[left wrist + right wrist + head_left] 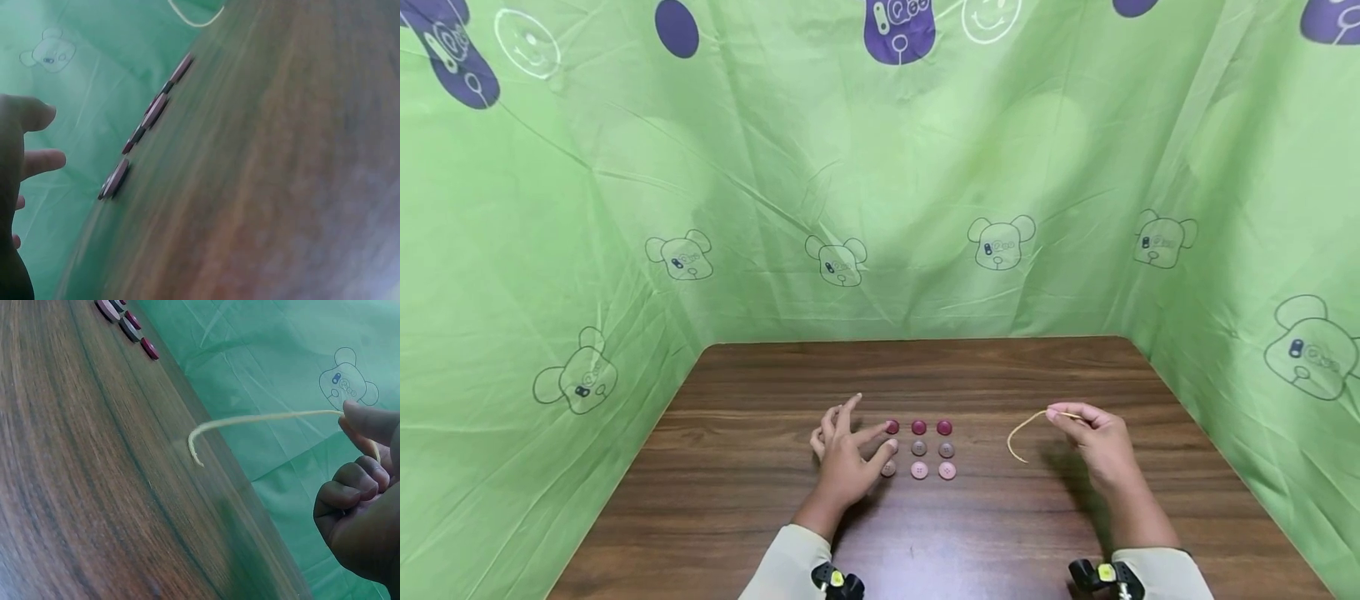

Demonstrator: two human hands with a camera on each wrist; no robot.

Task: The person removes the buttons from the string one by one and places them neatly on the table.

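Note:
My left hand [844, 462] hovers over the left side of a grid of buttons, thumb and forefinger spread apart and nothing held. In the left wrist view its fingers [44, 161] are raised off the table. Three rows make up the grid: dark red buttons [918, 427] at the back, greyish buttons [918, 448] in the middle, pink buttons [919, 471] in front. The thumb covers the middle button of the left column. To the right, my right hand [1101, 437] pinches a thin yellow cord [1013, 435] between thumb and forefinger; its free end curves down toward the table.
The buttons lie flat on a brown wood-grain table [760, 383]. Green printed cloth [917, 292] surrounds its back and sides. Each wrist wears a small black camera mount [838, 581].

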